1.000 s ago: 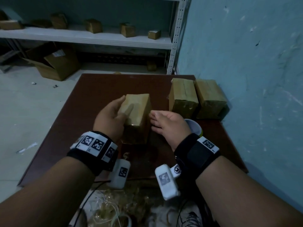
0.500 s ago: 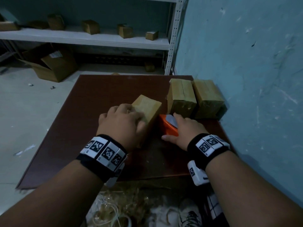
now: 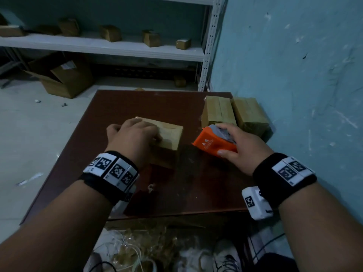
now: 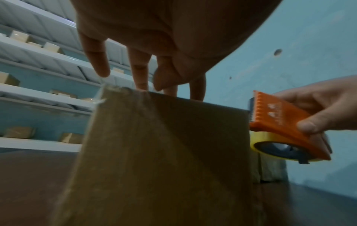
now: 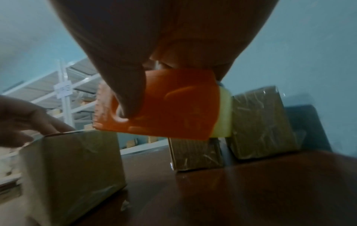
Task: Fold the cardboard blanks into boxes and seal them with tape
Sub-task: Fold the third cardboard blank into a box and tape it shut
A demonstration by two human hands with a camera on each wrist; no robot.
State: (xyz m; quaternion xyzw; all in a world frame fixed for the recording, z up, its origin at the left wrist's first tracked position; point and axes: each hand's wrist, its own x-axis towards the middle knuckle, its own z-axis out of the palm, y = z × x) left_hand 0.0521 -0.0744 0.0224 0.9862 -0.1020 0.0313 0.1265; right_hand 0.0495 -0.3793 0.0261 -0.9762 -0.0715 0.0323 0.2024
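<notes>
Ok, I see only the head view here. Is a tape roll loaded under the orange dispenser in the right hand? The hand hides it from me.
Observer: Yes. The left wrist view shows a yellowish tape roll under the orange dispenser that the right hand grips.
Operator: And the left hand, does it grip the box?
Observer: No. The fingers of the left hand are fairly straight, with their tips down on the top edge of the box.
Operator: Is there any tape on that box?
Observer: A loose end of clear tape sticks out at one top corner.
</notes>
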